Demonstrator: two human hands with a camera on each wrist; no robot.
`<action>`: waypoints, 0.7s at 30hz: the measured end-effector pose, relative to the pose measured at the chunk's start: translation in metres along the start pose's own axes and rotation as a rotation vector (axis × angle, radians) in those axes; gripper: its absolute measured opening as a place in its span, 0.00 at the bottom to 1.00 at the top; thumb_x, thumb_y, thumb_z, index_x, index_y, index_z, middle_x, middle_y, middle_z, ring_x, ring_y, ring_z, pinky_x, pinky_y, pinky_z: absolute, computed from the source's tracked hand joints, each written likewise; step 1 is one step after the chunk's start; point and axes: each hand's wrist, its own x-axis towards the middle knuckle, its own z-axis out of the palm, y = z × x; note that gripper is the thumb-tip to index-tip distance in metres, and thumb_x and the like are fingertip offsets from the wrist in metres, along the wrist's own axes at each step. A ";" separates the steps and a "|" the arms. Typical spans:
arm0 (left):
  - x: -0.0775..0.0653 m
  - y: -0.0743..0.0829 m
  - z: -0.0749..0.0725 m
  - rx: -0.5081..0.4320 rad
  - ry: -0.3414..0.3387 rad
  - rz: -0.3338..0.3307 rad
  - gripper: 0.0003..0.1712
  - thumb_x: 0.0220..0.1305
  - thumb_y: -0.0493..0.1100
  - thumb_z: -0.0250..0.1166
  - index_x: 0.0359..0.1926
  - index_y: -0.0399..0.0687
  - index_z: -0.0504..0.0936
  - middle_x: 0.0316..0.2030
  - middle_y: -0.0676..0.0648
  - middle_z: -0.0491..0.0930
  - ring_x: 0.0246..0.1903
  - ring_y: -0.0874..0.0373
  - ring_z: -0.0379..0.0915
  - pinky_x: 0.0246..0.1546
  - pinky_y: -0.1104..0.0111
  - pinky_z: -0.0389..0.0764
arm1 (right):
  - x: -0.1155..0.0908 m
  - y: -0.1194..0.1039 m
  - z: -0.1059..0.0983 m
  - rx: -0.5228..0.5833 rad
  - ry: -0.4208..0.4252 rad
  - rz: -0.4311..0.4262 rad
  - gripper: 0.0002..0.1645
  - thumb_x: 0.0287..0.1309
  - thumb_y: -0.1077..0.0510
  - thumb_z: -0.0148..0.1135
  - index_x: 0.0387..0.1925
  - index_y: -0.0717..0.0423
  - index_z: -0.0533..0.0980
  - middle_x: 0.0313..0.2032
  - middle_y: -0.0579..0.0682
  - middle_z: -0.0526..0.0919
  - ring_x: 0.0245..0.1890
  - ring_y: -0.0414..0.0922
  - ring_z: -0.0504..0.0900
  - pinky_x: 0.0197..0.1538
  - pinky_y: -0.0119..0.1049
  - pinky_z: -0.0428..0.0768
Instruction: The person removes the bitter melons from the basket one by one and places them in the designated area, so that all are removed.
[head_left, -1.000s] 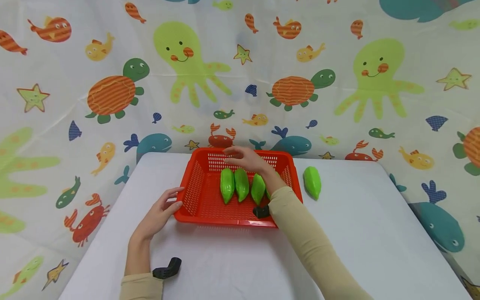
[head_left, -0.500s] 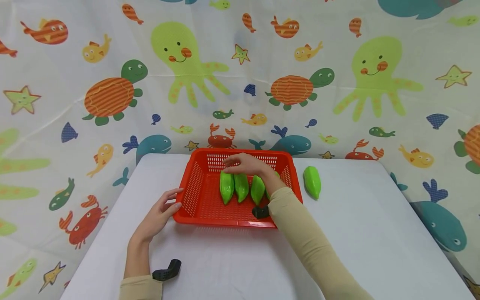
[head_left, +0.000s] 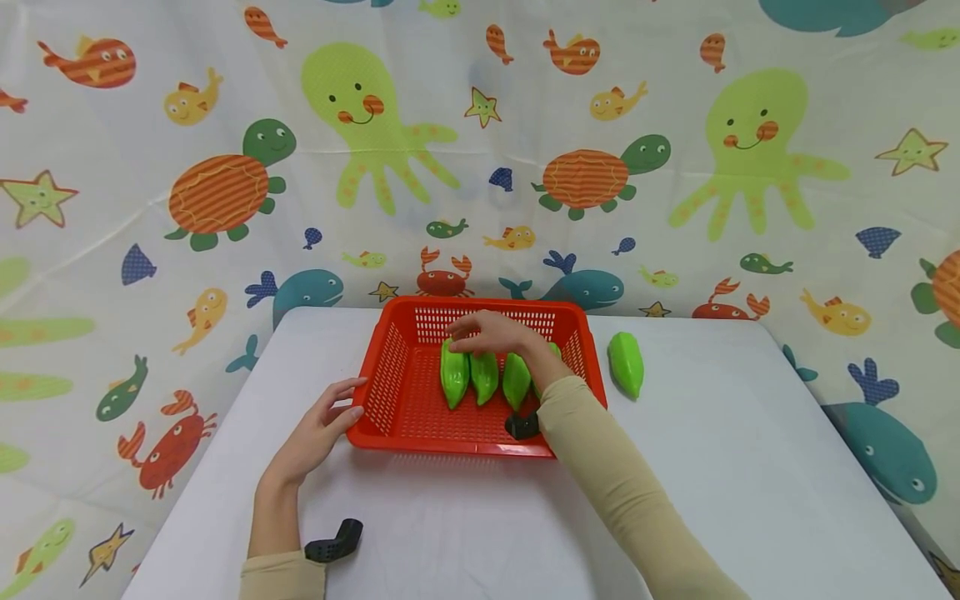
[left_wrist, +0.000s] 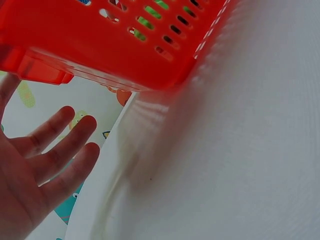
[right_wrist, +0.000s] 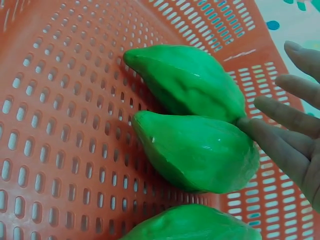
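A red plastic basket (head_left: pixel 405 421) with perforated walls holds several glossy green fruits, ridged and tapered to a point. The leftmost fruit (head_left: pixel 454 373) and the second fruit (head_left: pixel 483 379) lie side by side under my right hand (head_left: pixel 491 331). Its fingers are spread beyond their blunt ends in the right wrist view, and the thumb (right_wrist: pixel 272 147) reaches the spot where the two fruits meet. My left hand (head_left: pixel 318 427) is at the basket's left rim with loosely extended fingers. In the left wrist view one finger reaches the rim while the others (left_wrist: pixel 60 155) are spread in the air.
One more green fruit (head_left: pixel 626 365) lies on the white table (head_left: pixel 750 450), right of the basket. A patterned sea-animal cloth (head_left: pixel 480 167) hangs behind the table. Each wrist carries a black camera mount (head_left: pixel 334 542).
My right hand has lowered slightly toward the blunt ends of the two left fruits. My left hand has stayed at the basket's rim, and the fruits look unmoved.
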 end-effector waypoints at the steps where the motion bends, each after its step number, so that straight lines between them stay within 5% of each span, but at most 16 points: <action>1: 0.000 0.000 0.000 -0.001 0.000 -0.001 0.33 0.68 0.54 0.60 0.71 0.59 0.62 0.67 0.42 0.60 0.63 0.40 0.64 0.56 0.47 0.75 | 0.000 0.000 0.001 0.000 -0.003 -0.001 0.31 0.65 0.52 0.62 0.66 0.61 0.69 0.57 0.55 0.78 0.51 0.46 0.81 0.48 0.39 0.82; 12: 0.000 0.000 -0.001 0.001 -0.001 -0.006 0.33 0.69 0.54 0.60 0.71 0.59 0.62 0.67 0.42 0.61 0.63 0.40 0.63 0.56 0.47 0.74 | 0.003 0.000 0.003 -0.129 -0.023 -0.046 0.30 0.65 0.48 0.62 0.64 0.56 0.72 0.56 0.51 0.80 0.50 0.42 0.80 0.53 0.36 0.78; 17: -0.001 0.001 -0.002 0.004 -0.004 -0.008 0.32 0.69 0.54 0.60 0.71 0.59 0.62 0.67 0.41 0.61 0.63 0.40 0.63 0.56 0.46 0.74 | 0.004 -0.002 0.005 -0.210 -0.007 -0.013 0.30 0.64 0.46 0.62 0.64 0.53 0.73 0.59 0.49 0.79 0.58 0.45 0.76 0.61 0.40 0.73; 21: -0.001 0.001 -0.002 0.006 -0.005 -0.001 0.32 0.69 0.53 0.60 0.71 0.59 0.62 0.67 0.41 0.61 0.63 0.40 0.63 0.56 0.46 0.74 | 0.006 -0.005 0.008 -0.290 -0.023 0.016 0.29 0.63 0.45 0.63 0.62 0.51 0.75 0.56 0.48 0.80 0.55 0.44 0.77 0.60 0.40 0.73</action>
